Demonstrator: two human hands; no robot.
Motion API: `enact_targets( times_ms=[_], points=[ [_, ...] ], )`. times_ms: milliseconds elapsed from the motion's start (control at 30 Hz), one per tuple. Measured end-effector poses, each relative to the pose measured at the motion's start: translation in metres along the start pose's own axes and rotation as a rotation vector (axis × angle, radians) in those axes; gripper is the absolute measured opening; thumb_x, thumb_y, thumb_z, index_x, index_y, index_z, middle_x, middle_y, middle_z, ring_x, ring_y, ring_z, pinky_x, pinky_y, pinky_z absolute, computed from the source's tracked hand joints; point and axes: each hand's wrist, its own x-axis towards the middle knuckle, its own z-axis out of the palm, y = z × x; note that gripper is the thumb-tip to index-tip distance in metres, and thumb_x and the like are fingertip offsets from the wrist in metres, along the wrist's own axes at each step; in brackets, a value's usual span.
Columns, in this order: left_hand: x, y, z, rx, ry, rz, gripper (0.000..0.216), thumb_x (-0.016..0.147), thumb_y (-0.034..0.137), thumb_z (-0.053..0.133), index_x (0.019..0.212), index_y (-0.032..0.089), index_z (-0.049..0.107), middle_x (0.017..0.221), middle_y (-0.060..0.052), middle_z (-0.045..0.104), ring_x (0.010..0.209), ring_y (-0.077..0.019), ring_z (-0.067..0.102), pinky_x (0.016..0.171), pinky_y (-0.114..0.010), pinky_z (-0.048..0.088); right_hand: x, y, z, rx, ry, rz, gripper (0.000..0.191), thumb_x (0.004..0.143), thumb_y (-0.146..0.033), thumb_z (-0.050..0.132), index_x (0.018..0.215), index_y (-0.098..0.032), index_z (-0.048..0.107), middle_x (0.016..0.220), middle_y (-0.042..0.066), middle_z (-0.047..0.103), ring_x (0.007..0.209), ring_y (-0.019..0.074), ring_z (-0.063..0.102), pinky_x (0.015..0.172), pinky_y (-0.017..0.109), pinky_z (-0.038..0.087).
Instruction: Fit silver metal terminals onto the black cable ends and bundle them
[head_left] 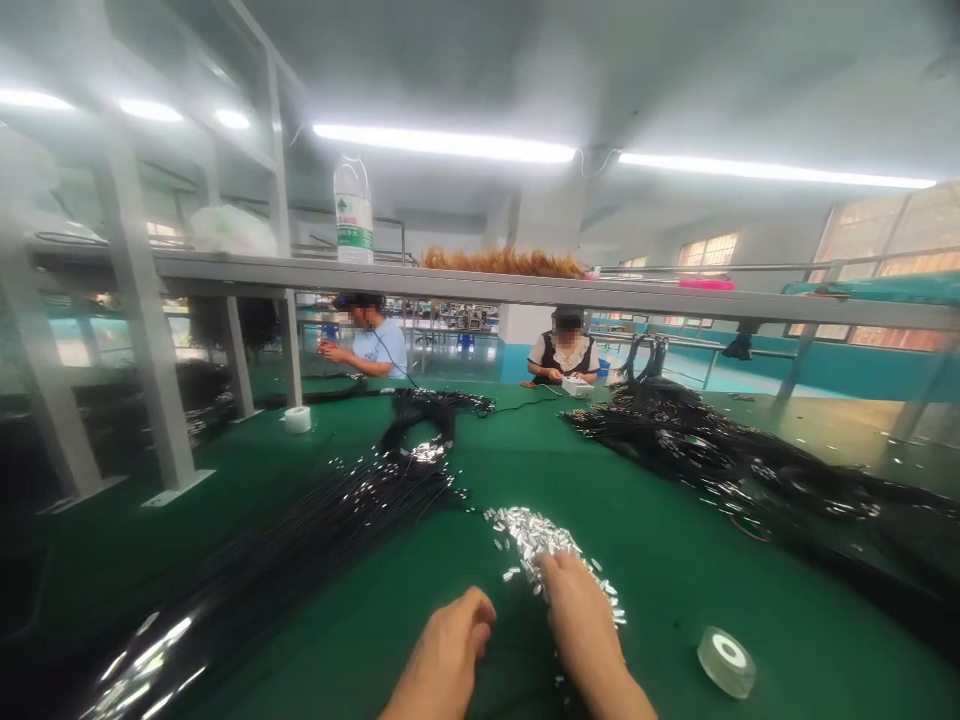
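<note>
My right hand [577, 620] rests on a pile of small shiny metal pieces [525, 535] on the green table [660, 540]; its fingers reach into the pile and are curled down. Just left of it, my left hand [454, 645] is curled into a loose fist, thumb against the fingers, and what it holds is hidden. A long bundle of black cables with metal ends [330, 530] lies to the left of both hands.
A second heap of black cables [720, 460] spreads across the right side. A clear tape roll [726, 660] lies near my right wrist, a white roll [298, 419] by a shelf post. Two people sit working at the far edge under a grey shelf [480, 285].
</note>
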Motion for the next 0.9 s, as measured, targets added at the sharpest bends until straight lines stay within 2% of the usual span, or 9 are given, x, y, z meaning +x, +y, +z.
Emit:
enact_targets(
  times_ms=[100,200,267,367,433,533,600,767,900],
  points=[
    [0.003,0.01,-0.006,-0.124,0.063,0.033,0.025,0.089,0.022,0.043,0.087,0.024,0.068,0.084,0.001,0.07,0.08,-0.0159,0.063,0.072,-0.021,0.045,0.0,0.006,-0.016,0.342,0.02,0.01,0.022,0.084,-0.022,0.043,0.084,-0.019,0.065,0.084,0.008,0.067,0.083,0.0273,0.063,0.073,0.037,0.049],
    [0.008,0.018,-0.009,-0.242,0.124,0.035,0.032,0.089,0.03,0.043,0.07,0.02,0.067,0.068,0.001,0.066,0.065,-0.0161,0.061,0.06,-0.021,0.044,-0.001,0.006,-0.024,0.66,-0.006,0.043,0.032,0.084,-0.047,0.046,0.082,-0.019,0.061,0.078,0.006,0.066,0.074,0.0247,0.066,0.063,0.034,0.054],
    [0.011,0.019,-0.01,-0.316,0.154,0.023,0.032,0.09,0.03,0.041,0.076,0.019,0.067,0.065,0.0,0.063,0.059,-0.015,0.06,0.056,-0.02,0.044,-0.001,0.005,-0.025,0.804,-0.026,0.058,0.037,0.078,-0.054,0.055,0.08,-0.018,0.063,0.075,0.005,0.065,0.07,0.0226,0.065,0.061,0.034,0.054],
    [0.012,0.012,-0.013,-0.399,0.22,0.029,0.028,0.088,0.034,0.046,0.092,0.019,0.07,0.077,-0.002,0.069,0.067,-0.0159,0.063,0.061,-0.02,0.048,-0.001,0.004,-0.026,0.914,-0.061,0.059,0.041,0.067,-0.055,0.071,0.079,-0.016,0.072,0.066,0.004,0.064,0.063,0.0194,0.062,0.062,0.033,0.054],
    [0.011,0.006,-0.014,-0.374,0.252,0.046,0.029,0.087,0.037,0.049,0.096,0.021,0.072,0.083,-0.004,0.071,0.069,-0.0163,0.063,0.061,-0.02,0.048,-0.002,0.002,-0.028,0.958,-0.089,0.052,0.041,0.064,-0.052,0.076,0.081,-0.015,0.075,0.063,0.003,0.064,0.061,0.0176,0.06,0.062,0.031,0.053],
    [0.009,-0.001,-0.012,-0.315,0.283,0.067,0.029,0.086,0.039,0.051,0.094,0.025,0.074,0.079,-0.003,0.071,0.064,-0.0162,0.061,0.055,-0.019,0.047,-0.003,-0.002,-0.031,1.038,-0.127,0.062,0.038,0.062,-0.046,0.08,0.085,-0.016,0.074,0.061,0.001,0.063,0.056,0.0142,0.059,0.057,0.027,0.05],
    [0.009,-0.003,-0.01,-0.297,0.32,0.079,0.028,0.085,0.041,0.052,0.091,0.027,0.075,0.073,-0.003,0.07,0.06,-0.016,0.059,0.052,-0.019,0.047,-0.004,-0.004,-0.031,1.076,-0.139,0.077,0.034,0.059,-0.042,0.083,0.079,-0.016,0.071,0.062,0.0,0.064,0.054,0.0131,0.059,0.053,0.025,0.048],
    [0.01,0.0,-0.011,-0.291,0.345,0.105,0.026,0.085,0.038,0.052,0.089,0.027,0.075,0.069,-0.001,0.067,0.058,-0.0149,0.057,0.053,-0.019,0.045,-0.004,-0.003,-0.032,1.041,-0.138,0.05,0.028,0.06,-0.038,0.082,0.07,-0.016,0.068,0.059,0.0,0.063,0.052,0.0145,0.059,0.053,0.026,0.048],
    [0.008,0.003,-0.018,-0.254,0.321,0.137,0.024,0.086,0.031,0.052,0.091,0.027,0.075,0.068,0.0,0.064,0.058,-0.0136,0.056,0.054,-0.019,0.043,-0.004,-0.002,-0.035,0.9,-0.11,-0.019,0.021,0.064,-0.035,0.078,0.068,-0.017,0.07,0.06,0.001,0.064,0.057,0.0166,0.059,0.056,0.027,0.047]
  ],
)
